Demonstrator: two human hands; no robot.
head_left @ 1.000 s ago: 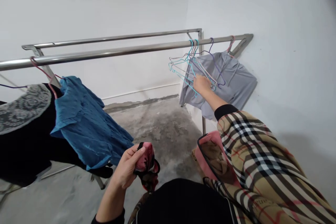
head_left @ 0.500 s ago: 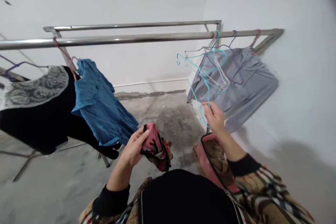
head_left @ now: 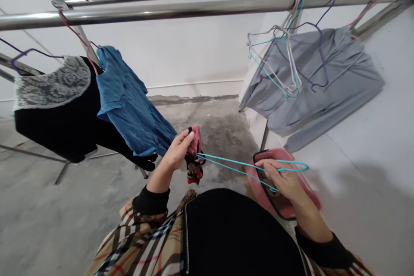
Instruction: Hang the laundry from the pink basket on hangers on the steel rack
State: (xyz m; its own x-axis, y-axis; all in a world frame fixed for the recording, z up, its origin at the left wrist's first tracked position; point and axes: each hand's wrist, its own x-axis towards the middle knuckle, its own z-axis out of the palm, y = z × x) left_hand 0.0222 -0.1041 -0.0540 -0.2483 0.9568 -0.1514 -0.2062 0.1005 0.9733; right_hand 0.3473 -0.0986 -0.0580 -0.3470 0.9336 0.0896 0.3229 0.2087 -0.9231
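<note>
My left hand (head_left: 178, 148) is closed on a pink and dark patterned garment (head_left: 195, 166), which hangs down bunched from my thumb and fingers. My right hand (head_left: 284, 177) grips a turquoise clothes hanger (head_left: 231, 161) near its hook end. The hanger lies nearly sideways between my hands, and its far end reaches the garment's upper part. Whether that end is inside the cloth or only against it I cannot tell. Below my right hand is a pink basket (head_left: 302, 198) with a dark rim, partly hidden by the hand and forearm.
A metal rail (head_left: 181, 10) crosses in front. On the left hang a blue shirt (head_left: 129, 103) and a black top with a lace collar (head_left: 54, 125). Grey trousers or a similar grey garment (head_left: 300, 77) and several bare hangers (head_left: 293, 64) hang on the right, beside the wall.
My right hand has come down from beside the rail, bringing the turquoise hanger across to the garment. My left hand has risen slightly with the garment. The view has tilted downward.
</note>
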